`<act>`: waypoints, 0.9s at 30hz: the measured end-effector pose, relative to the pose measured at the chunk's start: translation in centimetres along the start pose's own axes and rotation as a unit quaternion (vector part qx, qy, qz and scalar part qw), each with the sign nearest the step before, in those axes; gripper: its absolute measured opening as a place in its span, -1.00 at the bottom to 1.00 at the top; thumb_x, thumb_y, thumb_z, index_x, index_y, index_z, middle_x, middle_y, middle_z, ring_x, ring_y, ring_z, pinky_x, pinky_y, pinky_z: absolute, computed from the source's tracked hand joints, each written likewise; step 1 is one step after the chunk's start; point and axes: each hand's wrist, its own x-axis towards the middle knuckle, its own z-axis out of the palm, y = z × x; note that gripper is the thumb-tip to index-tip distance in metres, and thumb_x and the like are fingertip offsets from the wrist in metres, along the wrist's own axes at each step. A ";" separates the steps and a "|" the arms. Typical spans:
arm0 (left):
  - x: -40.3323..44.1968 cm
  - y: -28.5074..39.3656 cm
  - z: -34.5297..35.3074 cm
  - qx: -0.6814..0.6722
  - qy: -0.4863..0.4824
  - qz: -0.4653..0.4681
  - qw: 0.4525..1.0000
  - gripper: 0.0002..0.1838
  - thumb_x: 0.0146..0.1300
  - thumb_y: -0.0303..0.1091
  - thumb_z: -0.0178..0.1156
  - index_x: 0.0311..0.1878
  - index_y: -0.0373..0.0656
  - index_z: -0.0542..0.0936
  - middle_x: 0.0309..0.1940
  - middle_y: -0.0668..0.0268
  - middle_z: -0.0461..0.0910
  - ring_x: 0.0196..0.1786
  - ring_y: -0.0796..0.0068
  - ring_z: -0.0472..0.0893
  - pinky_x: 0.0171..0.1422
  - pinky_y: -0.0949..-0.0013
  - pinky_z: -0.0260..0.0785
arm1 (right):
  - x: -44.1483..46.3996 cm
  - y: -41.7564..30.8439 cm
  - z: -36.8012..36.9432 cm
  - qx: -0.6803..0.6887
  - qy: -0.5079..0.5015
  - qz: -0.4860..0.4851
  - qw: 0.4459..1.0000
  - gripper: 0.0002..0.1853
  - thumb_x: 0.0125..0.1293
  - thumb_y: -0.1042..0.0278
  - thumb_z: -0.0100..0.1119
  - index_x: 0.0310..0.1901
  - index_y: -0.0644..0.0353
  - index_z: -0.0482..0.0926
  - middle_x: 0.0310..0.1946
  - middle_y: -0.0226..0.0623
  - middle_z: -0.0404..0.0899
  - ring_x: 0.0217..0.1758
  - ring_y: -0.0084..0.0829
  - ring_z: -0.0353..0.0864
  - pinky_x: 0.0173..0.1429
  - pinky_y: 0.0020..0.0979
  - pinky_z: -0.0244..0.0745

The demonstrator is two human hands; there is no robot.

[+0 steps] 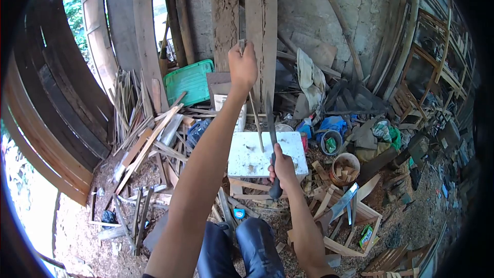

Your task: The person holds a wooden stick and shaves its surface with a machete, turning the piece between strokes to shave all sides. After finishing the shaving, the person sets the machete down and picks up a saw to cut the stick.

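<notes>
My left hand [243,67] is raised at the upper middle, its fingers wrapped round the top of a thin wooden stick [256,116]. The stick slants down to a white board [242,162], where its lower end rests or hovers; contact is hard to tell. Over the board's right part, my right hand [283,167] grips the dark handle of a machete [270,118]. Its dark blade points up and away, just right of the stick. The handle's rounded end sticks out below the hand.
A green plastic lid [188,83] leans behind, left of the board. Wood strips [146,146] lie piled at left. At right stand a bucket of wood blocks [346,169] and a wooden frame [368,211] with a saw [343,203] on it. Wood shavings cover the ground.
</notes>
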 end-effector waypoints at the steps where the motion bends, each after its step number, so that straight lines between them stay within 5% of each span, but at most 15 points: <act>1: -0.3 -0.1 0.1 -0.011 0.001 -0.004 1.000 -0.67 0.28 -0.33 -0.04 -0.65 -0.07 0.28 -0.74 0.51 0.23 -0.69 0.71 0.19 -0.63 0.51 -0.02 | -0.4 0.0 0.3 0.022 0.001 -0.061 0.998 -0.43 0.38 -0.19 -0.18 -0.59 0.16 0.28 -0.82 -0.42 0.25 -0.86 -0.56 0.21 -0.76 -0.46 0.16; 4: -0.3 -0.4 0.5 -0.006 -0.016 0.013 1.000 -0.67 0.28 -0.33 -0.05 -0.65 -0.06 0.27 -0.75 0.51 0.22 -0.72 0.70 0.17 -0.65 0.51 -0.03 | 0.1 1.7 1.6 0.051 0.017 -0.178 0.983 -0.44 0.40 -0.15 -0.20 -0.60 0.16 0.28 -0.87 -0.40 0.23 -0.87 -0.52 0.21 -0.76 -0.46 0.17; 6: -0.6 -0.5 0.6 0.058 0.009 0.087 0.994 -0.67 0.28 -0.33 -0.05 -0.65 -0.06 0.26 -0.76 0.52 0.21 -0.73 0.70 0.16 -0.66 0.51 -0.04 | 1.8 4.4 2.1 -0.048 0.039 -0.118 0.991 -0.39 0.34 -0.28 -0.19 -0.55 0.18 0.31 -0.80 -0.42 0.27 -0.85 -0.52 0.22 -0.74 -0.44 0.20; 7: -0.5 -0.3 0.7 0.116 0.031 0.170 0.978 -0.67 0.27 -0.34 -0.05 -0.65 -0.06 0.26 -0.76 0.52 0.20 -0.74 0.70 0.15 -0.67 0.51 -0.04 | 1.6 4.0 1.4 0.036 -0.033 0.059 0.997 -0.40 0.34 -0.27 -0.18 -0.55 0.18 0.31 -0.80 -0.42 0.27 -0.83 -0.52 0.22 -0.73 -0.44 0.21; 8: -0.6 -0.1 0.3 0.115 0.031 0.173 0.978 -0.67 0.27 -0.34 -0.05 -0.65 -0.06 0.26 -0.76 0.52 0.20 -0.74 0.70 0.15 -0.67 0.51 -0.04 | 2.2 3.8 0.5 0.058 -0.034 0.070 0.995 -0.41 0.34 -0.27 -0.17 -0.54 0.18 0.31 -0.79 -0.42 0.27 -0.81 -0.54 0.23 -0.73 -0.44 0.22; 10: -0.4 -0.3 -0.9 -0.059 -0.029 -0.034 0.997 -0.69 0.28 -0.31 -0.01 -0.60 -0.17 0.35 -0.73 0.48 0.29 -0.66 0.70 0.25 -0.59 0.46 0.05 | 1.1 1.4 0.0 -0.045 -0.013 0.022 0.999 -0.42 0.33 -0.25 -0.14 -0.55 0.17 0.31 -0.80 -0.42 0.27 -0.83 -0.55 0.22 -0.74 -0.44 0.20; 14: -0.5 -0.1 -1.8 -0.059 0.007 -0.025 0.998 -0.68 0.28 -0.31 0.00 -0.62 -0.15 0.33 -0.75 0.50 0.26 -0.66 0.71 0.23 -0.61 0.47 0.02 | -0.3 0.2 0.5 -0.043 -0.007 -0.091 0.995 -0.41 0.37 -0.16 -0.15 -0.61 0.22 0.34 -0.81 -0.38 0.31 -0.82 -0.52 0.29 -0.75 -0.42 0.21; 16: -0.5 0.3 -1.9 -0.038 0.015 -0.022 0.999 -0.67 0.28 -0.31 -0.01 -0.63 -0.15 0.34 -0.76 0.50 0.25 -0.66 0.69 0.25 -0.59 0.48 0.04 | 0.1 2.0 1.5 -0.013 0.062 -0.231 0.971 -0.40 0.39 -0.13 -0.16 -0.63 0.24 0.34 -0.83 -0.38 0.31 -0.82 -0.50 0.30 -0.73 -0.39 0.21; 17: -0.7 0.7 -1.7 -0.002 0.039 -0.041 0.998 -0.66 0.27 -0.32 -0.01 -0.64 -0.16 0.34 -0.76 0.49 0.26 -0.66 0.68 0.25 -0.59 0.47 0.06 | 1.6 4.2 1.7 -0.054 0.076 -0.229 0.969 -0.39 0.38 -0.14 -0.15 -0.64 0.25 0.34 -0.84 -0.38 0.29 -0.82 -0.48 0.31 -0.72 -0.37 0.22; 18: -0.8 1.1 -1.5 0.033 0.060 -0.059 0.996 -0.66 0.27 -0.32 -0.02 -0.65 -0.16 0.34 -0.75 0.48 0.27 -0.66 0.67 0.25 -0.58 0.47 0.07 | 2.2 5.3 1.2 -0.092 0.002 -0.092 0.991 -0.39 0.37 -0.16 -0.15 -0.64 0.22 0.34 -0.83 -0.38 0.30 -0.83 -0.47 0.30 -0.71 -0.37 0.23; 20: -0.7 0.2 -1.9 -0.003 0.052 -0.044 0.998 -0.68 0.27 -0.32 -0.03 -0.63 -0.12 0.31 -0.75 0.50 0.23 -0.69 0.69 0.21 -0.63 0.49 0.01 | 2.8 5.3 0.4 -0.039 -0.002 0.018 0.999 -0.40 0.38 -0.17 -0.18 -0.64 0.18 0.32 -0.81 -0.38 0.32 -0.87 -0.49 0.26 -0.76 -0.43 0.20; 24: -0.4 -1.1 -2.5 -0.060 0.055 -0.006 0.997 -0.70 0.27 -0.32 -0.05 -0.61 -0.04 0.24 -0.77 0.53 0.17 -0.77 0.73 0.12 -0.73 0.54 -0.12 | 0.3 1.3 0.4 -0.092 -0.015 -0.015 0.996 -0.41 0.37 -0.18 -0.16 -0.61 0.20 0.33 -0.81 -0.40 0.32 -0.86 -0.50 0.27 -0.75 -0.44 0.20; 26: -0.2 -0.3 -2.3 -0.069 0.048 -0.027 0.996 -0.69 0.28 -0.33 -0.06 -0.62 -0.04 0.24 -0.77 0.53 0.18 -0.78 0.73 0.11 -0.73 0.53 -0.13 | -0.2 -0.4 1.3 -0.076 0.014 -0.132 0.988 -0.40 0.37 -0.17 -0.16 -0.63 0.20 0.33 -0.82 -0.36 0.32 -0.84 -0.48 0.31 -0.74 -0.38 0.22; 27: 0.3 -1.3 -2.8 -0.073 0.021 -0.024 0.997 -0.68 0.29 -0.34 -0.05 -0.61 -0.15 0.35 -0.76 0.49 0.25 -0.70 0.66 0.23 -0.61 0.43 0.06 | -0.4 -0.8 1.5 -0.060 0.015 -0.193 0.979 -0.39 0.38 -0.18 -0.17 -0.62 0.24 0.35 -0.82 -0.36 0.33 -0.84 -0.48 0.31 -0.74 -0.39 0.22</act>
